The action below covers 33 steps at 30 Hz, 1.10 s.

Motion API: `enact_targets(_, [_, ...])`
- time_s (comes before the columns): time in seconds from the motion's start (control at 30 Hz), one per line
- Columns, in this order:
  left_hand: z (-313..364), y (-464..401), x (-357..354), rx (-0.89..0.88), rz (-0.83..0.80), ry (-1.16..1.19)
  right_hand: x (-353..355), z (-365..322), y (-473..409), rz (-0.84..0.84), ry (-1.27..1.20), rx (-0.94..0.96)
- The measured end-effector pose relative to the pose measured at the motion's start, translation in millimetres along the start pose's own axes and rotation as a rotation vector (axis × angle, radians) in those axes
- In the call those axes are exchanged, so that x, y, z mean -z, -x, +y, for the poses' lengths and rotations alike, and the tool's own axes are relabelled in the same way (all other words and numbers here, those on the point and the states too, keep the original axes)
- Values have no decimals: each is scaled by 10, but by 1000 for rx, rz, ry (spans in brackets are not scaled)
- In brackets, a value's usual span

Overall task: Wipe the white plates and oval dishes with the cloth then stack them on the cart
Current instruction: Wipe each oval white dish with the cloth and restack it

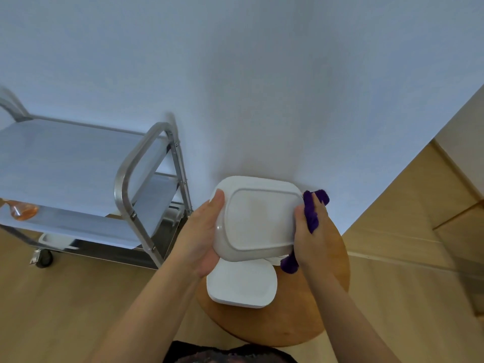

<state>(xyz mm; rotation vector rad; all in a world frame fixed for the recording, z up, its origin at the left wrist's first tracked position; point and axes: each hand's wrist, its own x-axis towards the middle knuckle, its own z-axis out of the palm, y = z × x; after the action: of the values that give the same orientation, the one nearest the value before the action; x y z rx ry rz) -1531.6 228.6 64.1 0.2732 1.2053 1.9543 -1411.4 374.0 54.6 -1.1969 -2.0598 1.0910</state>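
Note:
I hold a white, rounded-square dish [258, 218] up in front of me, its underside facing the camera. My left hand [203, 237] grips its left edge, thumb on the rim. My right hand [311, 231] grips the dish's right edge with a purple cloth [313, 213] bunched between the fingers; a tail of the cloth hangs below the hand. Beneath the dish, a stack of white plates [242, 286] sits on a round wooden table [314, 310]. The metal cart [78, 179] stands to the left, against the wall.
The cart has shelves lined with white sheets and a curved steel handle [133, 176]. An orange glass object [22, 209] lies on its left edge, and a white container [56, 239] sits on the bottom shelf. A white wall is behind; the floor is wooden.

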Motion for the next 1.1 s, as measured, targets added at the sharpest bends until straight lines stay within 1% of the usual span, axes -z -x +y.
enact_targets(0.1, [48,38,-89,-49,41,-5,-45,-101,-23,16,-48,92])
enact_targets(0.23, [-100,36,-268,16,99,-30,-363,-294,124,15,-103,367])
enact_targets(0.3, [-138,8,-298,30,152,-17,-522,-398,229,-41,-182,461])
enact_targets(0.33, [-139,-9,-281,28,163,33,-581,-429,269,-93,-204,511])
enact_targets(0.4, [-93,-23,-233,26,182,182,-646,-441,329,-169,-138,604])
enact_targets(0.47, [-47,-26,-187,52,233,277,-653,-386,362,-160,-34,701])
enact_targets(0.53, [-7,-37,-149,98,261,300,-636,-250,384,-146,21,846])
enact_targets(0.57, [20,-43,-120,108,243,305,-614,-156,383,-147,32,904])
enact_targets(0.6, [53,-43,-100,102,191,307,-583,-53,353,-152,39,930])
enact_targets(0.63, [79,-28,-93,91,125,302,-554,48,310,-164,38,917])
enact_targets(0.7, [80,14,-77,63,35,236,-496,222,201,-190,21,801])
enact_targets(0.77, [59,53,-85,24,26,130,-436,330,97,-217,-27,620])
enact_targets(0.87, [17,54,-114,-23,138,-139,-348,418,-56,-284,-146,257])
enact_targets(0.9, [-14,33,-113,-33,177,-271,-316,419,-100,-292,-191,100])
enact_targets(0.97, [-88,3,-128,-92,228,-549,-258,372,-172,-258,-333,-245])
enact_targets(1.03, [-206,-6,-175,-183,220,-732,-195,275,-173,-248,-470,-497])
enact_targets(1.1, [-372,-12,-235,-264,119,-871,-153,197,-139,-292,-644,-621])
